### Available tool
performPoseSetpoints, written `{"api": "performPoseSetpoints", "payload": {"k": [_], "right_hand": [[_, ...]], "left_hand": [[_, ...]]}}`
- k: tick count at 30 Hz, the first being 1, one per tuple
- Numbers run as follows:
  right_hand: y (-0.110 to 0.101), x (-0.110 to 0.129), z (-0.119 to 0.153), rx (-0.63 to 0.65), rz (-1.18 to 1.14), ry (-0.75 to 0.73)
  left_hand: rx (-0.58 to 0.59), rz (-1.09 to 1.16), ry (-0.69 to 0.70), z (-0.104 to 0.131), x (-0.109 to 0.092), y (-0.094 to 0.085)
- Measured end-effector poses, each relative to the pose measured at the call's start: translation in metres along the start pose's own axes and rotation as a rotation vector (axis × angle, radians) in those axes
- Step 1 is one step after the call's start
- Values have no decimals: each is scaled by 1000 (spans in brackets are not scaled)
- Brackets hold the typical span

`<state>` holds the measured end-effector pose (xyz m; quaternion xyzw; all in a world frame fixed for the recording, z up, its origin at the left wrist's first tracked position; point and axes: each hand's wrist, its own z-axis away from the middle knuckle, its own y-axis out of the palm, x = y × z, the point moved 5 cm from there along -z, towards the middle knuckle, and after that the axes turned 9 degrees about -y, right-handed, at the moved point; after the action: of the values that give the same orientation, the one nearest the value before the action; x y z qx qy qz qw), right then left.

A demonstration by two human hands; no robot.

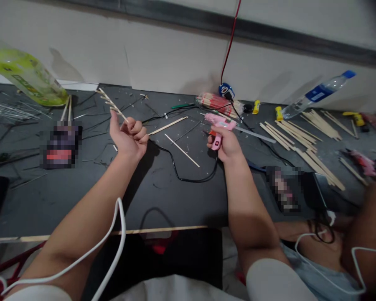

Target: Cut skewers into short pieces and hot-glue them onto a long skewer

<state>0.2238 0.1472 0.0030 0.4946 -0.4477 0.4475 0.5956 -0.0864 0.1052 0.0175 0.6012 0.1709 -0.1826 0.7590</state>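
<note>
My left hand [129, 136] is closed around a thin wooden stick [113, 103], raised above the dark table [188, 200]. Short cross pieces show along the upper end of that stick. My right hand [225, 144] grips a pink glue gun [219, 122] by its handle, nozzle toward the left. A translucent glue stick [255, 134] juts from the back of the gun, and its black cord [188, 179] loops across the table. Between my hands lie two loose wooden sticks, one of them a thin stick [182, 150].
On the left stand a green-labelled bottle [28, 77] and a blurred dark packet [62, 146]. A packet of sticks [217, 103] and a plug socket [226, 90] lie at the back. Rightward are wooden strips [319, 165], a water bottle [318, 94] and another person's arm [366, 225].
</note>
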Motion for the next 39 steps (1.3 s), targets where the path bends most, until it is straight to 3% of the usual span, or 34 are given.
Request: {"api": "performPoseSetpoints", "payload": {"k": [6,10,16,22,25,27,30,34,36,39], "right_hand": [[-3,-11,-7,-23,128,-7],[3,-18,-3,67,181,63],[11,-15,9,116,468,53],[-13,7,23,-19,968,12],[-9,24,39,-128,1263,-156],[14,34,46,-150,1200,-400],[67,32,47,127,728,-621],[130,6,43,679,340,-456],[141,-3,47,816,271,-369],[132,-10,53,848,240,-243]], "left_hand": [[-32,-52,96,-2,-22,-8],[-1,-40,57,-6,-19,-10],[130,-43,-96,-4,0,-3],[263,-94,-280,16,9,18],[320,-129,-362,23,15,25],[361,-179,-445,24,22,27],[412,-272,-620,27,32,26],[457,-382,-756,30,35,22],[441,-391,-758,29,32,21],[363,-340,-714,24,24,20]]}}
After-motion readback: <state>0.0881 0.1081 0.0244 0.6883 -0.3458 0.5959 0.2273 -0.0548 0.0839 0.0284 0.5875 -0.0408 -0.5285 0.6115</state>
